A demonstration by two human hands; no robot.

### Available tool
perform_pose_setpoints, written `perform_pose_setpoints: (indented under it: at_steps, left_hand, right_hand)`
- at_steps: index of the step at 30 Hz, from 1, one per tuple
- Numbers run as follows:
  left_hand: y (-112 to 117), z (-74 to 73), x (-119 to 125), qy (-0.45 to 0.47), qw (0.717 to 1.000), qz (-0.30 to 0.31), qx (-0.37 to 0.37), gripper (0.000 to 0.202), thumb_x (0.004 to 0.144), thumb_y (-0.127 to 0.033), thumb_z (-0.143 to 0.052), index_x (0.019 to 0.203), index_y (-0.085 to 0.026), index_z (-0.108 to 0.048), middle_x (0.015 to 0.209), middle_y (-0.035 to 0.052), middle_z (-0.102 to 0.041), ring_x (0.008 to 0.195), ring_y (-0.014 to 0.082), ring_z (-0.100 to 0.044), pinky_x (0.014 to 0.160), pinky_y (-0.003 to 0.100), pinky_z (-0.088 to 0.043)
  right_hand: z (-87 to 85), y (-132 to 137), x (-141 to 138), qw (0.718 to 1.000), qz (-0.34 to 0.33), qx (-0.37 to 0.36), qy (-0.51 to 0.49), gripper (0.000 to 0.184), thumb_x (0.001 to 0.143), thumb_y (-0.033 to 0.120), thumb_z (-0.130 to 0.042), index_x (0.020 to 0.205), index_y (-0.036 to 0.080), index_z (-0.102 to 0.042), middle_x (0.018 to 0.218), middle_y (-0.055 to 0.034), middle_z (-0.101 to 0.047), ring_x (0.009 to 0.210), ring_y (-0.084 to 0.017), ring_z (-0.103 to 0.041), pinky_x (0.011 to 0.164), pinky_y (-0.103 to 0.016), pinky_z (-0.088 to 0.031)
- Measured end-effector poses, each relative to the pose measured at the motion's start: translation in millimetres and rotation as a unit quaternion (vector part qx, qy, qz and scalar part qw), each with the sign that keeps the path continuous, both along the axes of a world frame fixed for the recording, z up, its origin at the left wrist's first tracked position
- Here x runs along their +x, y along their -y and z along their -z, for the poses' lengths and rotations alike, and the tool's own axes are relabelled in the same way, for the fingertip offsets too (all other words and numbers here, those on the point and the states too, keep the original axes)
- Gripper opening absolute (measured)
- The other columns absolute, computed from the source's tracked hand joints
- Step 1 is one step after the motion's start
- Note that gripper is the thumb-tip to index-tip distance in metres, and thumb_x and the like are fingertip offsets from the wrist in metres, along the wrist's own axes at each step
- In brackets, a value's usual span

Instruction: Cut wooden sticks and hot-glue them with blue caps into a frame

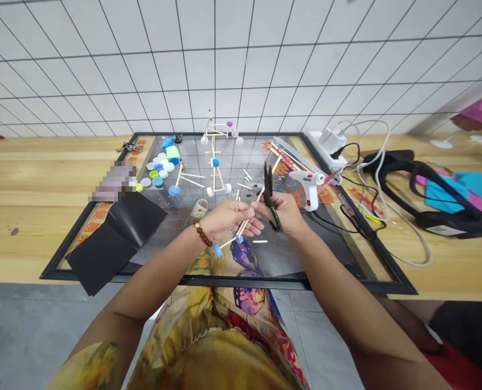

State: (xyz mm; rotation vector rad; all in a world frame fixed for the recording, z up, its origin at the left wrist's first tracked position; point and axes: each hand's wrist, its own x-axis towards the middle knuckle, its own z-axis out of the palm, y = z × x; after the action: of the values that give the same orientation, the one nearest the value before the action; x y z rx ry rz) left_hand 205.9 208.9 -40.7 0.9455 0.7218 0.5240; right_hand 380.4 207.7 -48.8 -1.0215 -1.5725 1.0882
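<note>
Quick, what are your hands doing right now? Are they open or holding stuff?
Left hand: closed, holding a wooden stick model.
Right hand: closed, holding black scissors.

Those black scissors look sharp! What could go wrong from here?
The black scissors in the right hand are close to the left hand, so a slip might nick it. The stick model could snap if squeezed or cut, or lose a blue cap. The white glue gun nearby might burn skin if it's hot.
</note>
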Motion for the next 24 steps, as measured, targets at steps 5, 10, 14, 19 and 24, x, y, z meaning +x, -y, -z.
perform_pose_setpoints:
  at_steps: [5, 10, 14, 19, 24]
  left_hand:
    - [6, -0.9, -7, 0.018, 1.000, -0.001, 0.005, 0.032, 0.078, -0.037, -0.075, 0.080, -0.007, -0.064, 0.077, 0.0110, -0.073, 0.065, 0.0142, -0.070, 0.064, 0.026, -0.056]
    - [8, -2.0, -9, 0.021, 1.000, -0.001, 0.001, 0.031, 0.077, -0.036, -0.076, 0.077, -0.008, -0.064, 0.073, 0.0091, -0.072, 0.062, 0.0133, -0.069, 0.062, 0.026, -0.056]
    - [8, -5.6, -9, 0.009, 0.998, -0.044, 0.032, 0.018, 0.084, -0.025, -0.068, 0.079, -0.008, -0.064, 0.066, 0.0059, -0.069, 0.050, 0.0086, -0.061, 0.053, 0.021, -0.049]
    - [2, -13.7, -17, 0.019, 0.990, -0.121, 0.067, 0.010, 0.088, -0.016, -0.058, 0.083, -0.009, -0.063, 0.061, 0.0029, -0.064, 0.045, 0.0061, -0.055, 0.048, 0.017, -0.042]
    - [-4, -11.6, -20, 0.026, 0.985, -0.147, 0.086, 0.010, 0.087, -0.017, -0.058, 0.081, -0.009, -0.060, 0.054, -0.0021, -0.054, 0.040, 0.0016, -0.036, 0.041, 0.014, -0.025]
  right_hand:
    - [-3.6, 4, -7, 0.999, 0.017, -0.014, 0.037, 0.043, 0.064, 0.062, -0.075, 0.070, 0.022, -0.064, 0.064, -0.0010, -0.057, 0.059, -0.015, -0.053, 0.056, -0.031, -0.049]
    - [-1.9, 5, -12, 0.998, 0.026, -0.019, 0.051, 0.047, 0.064, 0.067, -0.072, 0.071, 0.022, -0.063, 0.064, -0.0018, -0.056, 0.060, -0.016, -0.053, 0.058, -0.034, -0.049]
    - [-6.5, 5, -4, 0.996, 0.025, 0.010, 0.084, 0.046, 0.069, 0.065, -0.069, 0.084, 0.021, -0.066, 0.066, -0.0010, -0.054, 0.060, -0.016, -0.053, 0.059, -0.032, -0.046]
    - [-6.7, 3, 13, 0.968, 0.069, 0.088, 0.224, 0.045, 0.077, 0.060, -0.063, 0.095, 0.018, -0.062, 0.072, -0.0001, -0.051, 0.063, -0.015, -0.048, 0.061, -0.029, -0.039]
    - [-0.3, 5, 9, 0.892, 0.044, 0.162, 0.419, 0.039, 0.079, 0.058, -0.058, 0.074, 0.021, -0.048, 0.073, -0.0026, -0.053, 0.067, -0.017, -0.047, 0.064, -0.029, -0.033]
